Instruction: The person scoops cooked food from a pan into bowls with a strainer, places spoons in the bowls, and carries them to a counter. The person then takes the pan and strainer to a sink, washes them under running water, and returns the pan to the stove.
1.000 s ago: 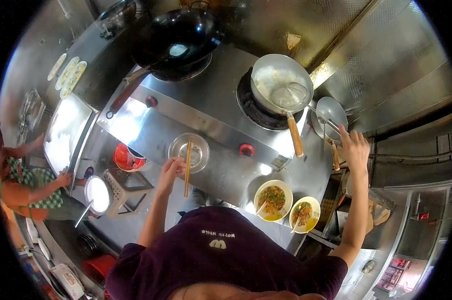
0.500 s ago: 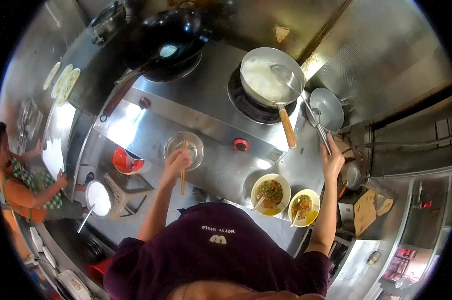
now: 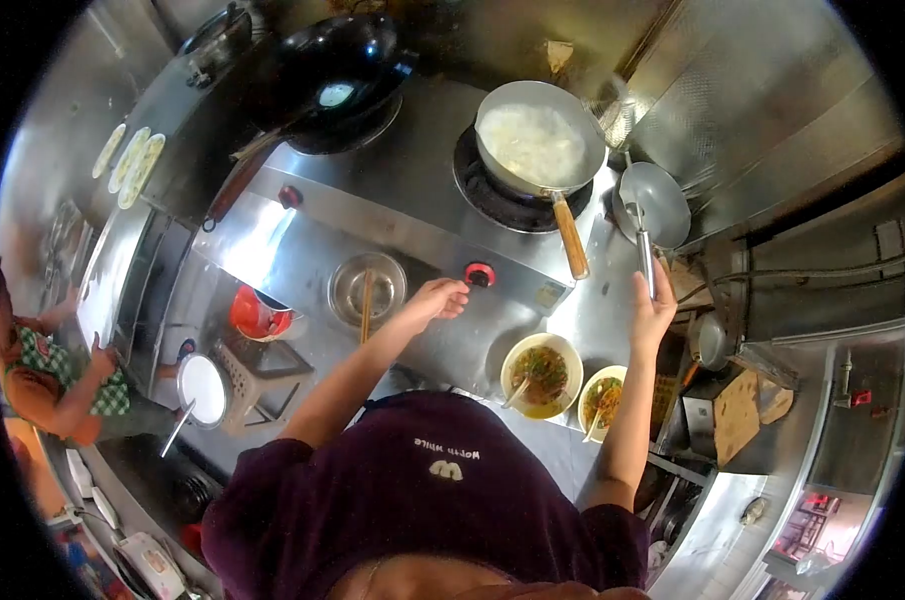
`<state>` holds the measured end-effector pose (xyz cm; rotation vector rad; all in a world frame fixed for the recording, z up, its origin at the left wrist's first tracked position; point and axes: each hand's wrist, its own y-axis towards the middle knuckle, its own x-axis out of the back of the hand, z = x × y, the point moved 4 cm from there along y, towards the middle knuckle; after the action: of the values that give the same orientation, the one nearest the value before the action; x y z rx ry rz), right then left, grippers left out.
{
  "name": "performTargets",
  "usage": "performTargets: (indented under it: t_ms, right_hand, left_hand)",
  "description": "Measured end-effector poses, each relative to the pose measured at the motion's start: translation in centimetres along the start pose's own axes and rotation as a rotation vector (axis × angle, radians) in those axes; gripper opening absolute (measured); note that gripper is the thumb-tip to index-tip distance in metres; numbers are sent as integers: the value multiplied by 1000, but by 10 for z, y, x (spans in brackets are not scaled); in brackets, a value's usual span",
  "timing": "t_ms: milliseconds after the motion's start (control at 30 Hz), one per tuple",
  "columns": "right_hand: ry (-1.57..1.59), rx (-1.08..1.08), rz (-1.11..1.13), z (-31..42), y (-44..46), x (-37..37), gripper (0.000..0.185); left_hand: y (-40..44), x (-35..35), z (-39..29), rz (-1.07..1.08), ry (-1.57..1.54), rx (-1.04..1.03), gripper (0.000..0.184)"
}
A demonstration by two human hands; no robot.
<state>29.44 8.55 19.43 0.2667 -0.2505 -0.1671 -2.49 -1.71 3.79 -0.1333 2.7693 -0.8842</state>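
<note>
Gripping a long-handled strainer [image 3: 645, 258], the fingers of the right hand [image 3: 655, 308] wrap its metal handle; the blurred mesh hangs toward 12 o'clock, beside the saucepan [image 3: 593, 135], which sits on a burner at 11 o'clock from that hand. The left hand [image 3: 436, 305] is loosely curled and appears to grasp nothing; its fingertips are just beside a red knob [image 3: 481, 274] at 2 o'clock, though I cannot tell whether they touch it. Should they brush it, the flame could shift unintentionally. Pale, steaming contents fill the saucepan, and too much heat could send them over the rim. Its wooden handle [image 3: 571, 236] juts between the hands toward 5 o'clock, so a careless wrist could catch it and tip the pan. Chopsticks [image 3: 367, 300] lie across a metal bowl [image 3: 391, 288] at 9 o'clock from the left hand; the forearm passes close to their near ends and could flick them off. Around 4 o'clock, a larger soup bowl [image 3: 571, 352] and a smaller one [image 3: 598, 374] stand by the bench [image 3: 428, 265] edge, where a dropped elbow could spill either.
</note>
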Motion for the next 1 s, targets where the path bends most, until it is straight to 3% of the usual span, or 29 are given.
performTargets:
  t_ms: [200,367,533,633,733,767,833,933,1000]
  right_hand:
    - [616,-458,100,-27,-26,9,18]
    - [885,-531,157,-42,-75,48,20]
    - [938,-570,10,-31,-117,85,24]
    - [938,-561,-50,-31,-130,101,30]
    - [916,-580,-128,-37,-143,120,33]
    - [907,-584,-149,-38,-146,124,34]
    - [891,-589,-183,-39,-149,132,34]
    - [918,-569,-189,-46,-157,141,32]
    - [948,-543,-152,-51,-161,144,32]
  left_hand:
    - [33,-18,39,82,-106,252,44]
    - [48,-24,36,-119,-2,104,42]
    - [50,-34,29,-191,-2,-106,38]
    - [68,-32,36,-313,195,-141,37]
    - [48,-34,12,-560,826,-312,36]
    - [39,-37,5,-541,885,-278,36]
    - [31,-43,-9,-538,1136,-406,36]
    - [34,-51,-21,-510,1679,-540,43]
    - [23,-69,-45,-420,1383,-567,47]
